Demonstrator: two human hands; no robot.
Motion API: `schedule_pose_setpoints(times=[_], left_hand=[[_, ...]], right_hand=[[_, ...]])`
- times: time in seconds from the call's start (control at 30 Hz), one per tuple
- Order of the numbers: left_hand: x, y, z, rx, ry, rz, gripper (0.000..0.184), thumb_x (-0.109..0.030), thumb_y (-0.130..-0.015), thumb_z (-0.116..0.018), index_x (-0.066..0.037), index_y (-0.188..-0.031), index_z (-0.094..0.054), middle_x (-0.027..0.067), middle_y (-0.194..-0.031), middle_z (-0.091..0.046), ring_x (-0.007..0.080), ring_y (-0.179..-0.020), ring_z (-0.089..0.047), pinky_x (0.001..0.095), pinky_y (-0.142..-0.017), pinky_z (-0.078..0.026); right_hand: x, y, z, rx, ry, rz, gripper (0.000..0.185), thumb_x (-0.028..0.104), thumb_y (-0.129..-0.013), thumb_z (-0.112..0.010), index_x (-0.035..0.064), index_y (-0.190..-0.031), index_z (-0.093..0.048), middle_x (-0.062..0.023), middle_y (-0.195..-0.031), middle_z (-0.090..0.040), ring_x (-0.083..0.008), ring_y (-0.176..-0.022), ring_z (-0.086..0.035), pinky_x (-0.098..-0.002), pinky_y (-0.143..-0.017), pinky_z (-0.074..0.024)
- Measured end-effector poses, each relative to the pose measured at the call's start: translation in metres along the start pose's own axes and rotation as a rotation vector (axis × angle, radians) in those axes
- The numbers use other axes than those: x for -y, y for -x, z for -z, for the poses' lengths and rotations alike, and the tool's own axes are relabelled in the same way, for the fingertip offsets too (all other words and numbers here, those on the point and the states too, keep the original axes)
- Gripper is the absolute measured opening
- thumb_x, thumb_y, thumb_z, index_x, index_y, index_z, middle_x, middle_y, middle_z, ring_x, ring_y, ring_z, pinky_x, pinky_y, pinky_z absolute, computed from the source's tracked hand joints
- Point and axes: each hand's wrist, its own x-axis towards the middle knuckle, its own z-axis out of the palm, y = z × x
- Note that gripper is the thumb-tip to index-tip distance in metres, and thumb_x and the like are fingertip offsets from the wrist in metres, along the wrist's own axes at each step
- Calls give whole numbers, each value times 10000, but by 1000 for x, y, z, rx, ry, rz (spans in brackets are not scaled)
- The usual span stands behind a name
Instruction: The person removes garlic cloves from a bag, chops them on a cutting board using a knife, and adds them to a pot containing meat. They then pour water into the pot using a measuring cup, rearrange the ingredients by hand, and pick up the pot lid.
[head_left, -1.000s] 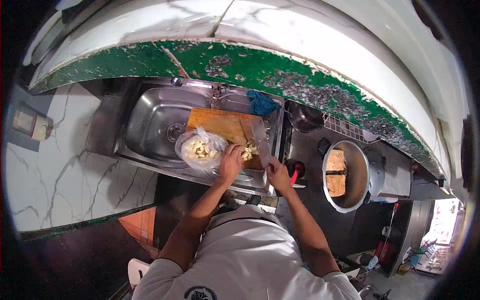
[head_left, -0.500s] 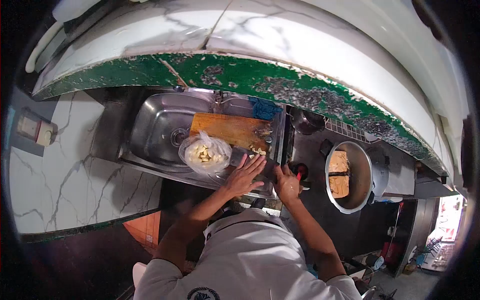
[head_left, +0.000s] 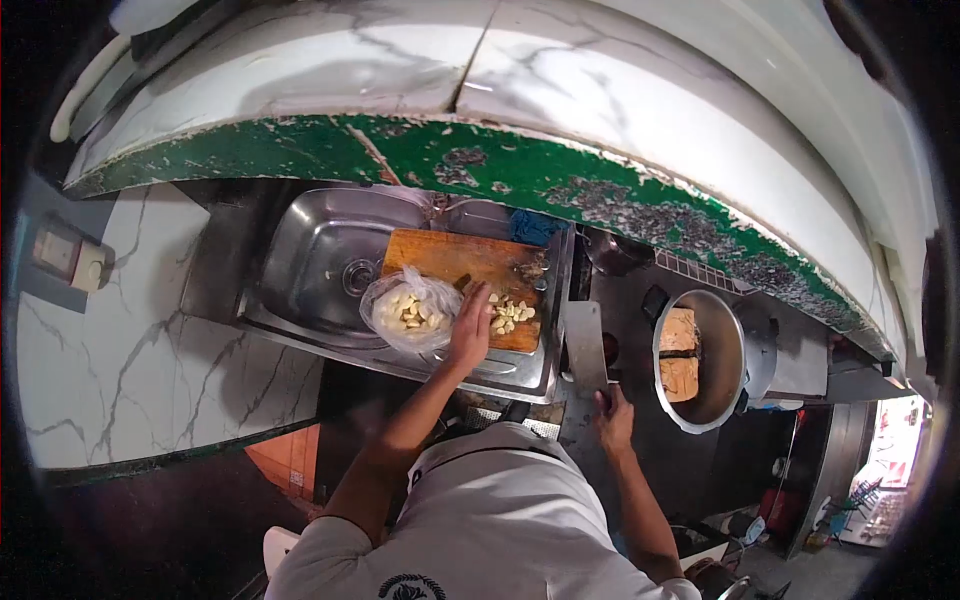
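Note:
My left hand rests on the wooden cutting board, its fingers together at the left side of a pile of pale garlic-like pieces. Whether it grips a piece is hidden. Beside it on the left lies a clear plastic bag holding more pale cloves. Off the board's right side, my right hand is closed on the handle of a broad cleaver, whose blade points away from me over the dark surface.
The board lies across a steel sink. A blue cloth is behind it. To the right stands a large metal pot with brown blocks inside. A green-edged ledge runs across above the sink.
The cleaver and my right hand have moved right, off the board. My left hand has left the blade and moved to the left of the pieces, fingers now together.

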Motion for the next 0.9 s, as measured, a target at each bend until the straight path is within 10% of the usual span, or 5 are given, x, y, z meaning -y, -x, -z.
schedule_pose_setpoints(times=[0.1, 0.4, 0.67, 0.9], left_hand=[[-10, -10, -25, -62, -242, -51, 575, -310, -1051, -448, -4, -1526, -340, 216, -1610, -274, 378, -1510, -213, 449, -1228, -191], [-19, -21, -60, -42, -555, -136, 714, -481, -991, -530, 20, -1483, -400, 233, -1585, -310, 409, -1494, -237, 537, -1215, -184], [-28, -28, -56, -79, -499, -205, 514, -354, -978, -579, -10, -1359, -562, 199, -1490, -464, 422, -1400, -394, 529, -1159, -323], [-24, -25, -50, -65, -447, -222, 380, -212, -997, -550, -8, -1312, -613, 204, -1413, -557, 414, -1386, -431, 496, -1145, -355]], right_hand=[[-23, -2, -57, 39, -412, -280, 247, 256, -999, -646, 17, -966, -593, 3, -667, -525, -72, -558, -508, -306, -471, -426], [11, -21, -123, -10, -109, -211, 387, 357, -966, -627, -24, -926, -570, -276, -710, -589, -461, -704, -637, -544, -624, -443], [50, -22, -151, -13, -96, -117, 356, 351, -962, -644, 3, -1005, -579, -247, -671, -618, -457, -621, -622, -527, -558, -452], [62, -28, -161, 173, -357, -215, 341, 306, -1002, -579, -28, -1070, -567, -216, -697, -627, -273, -627, -627, -422, -594, -479]])
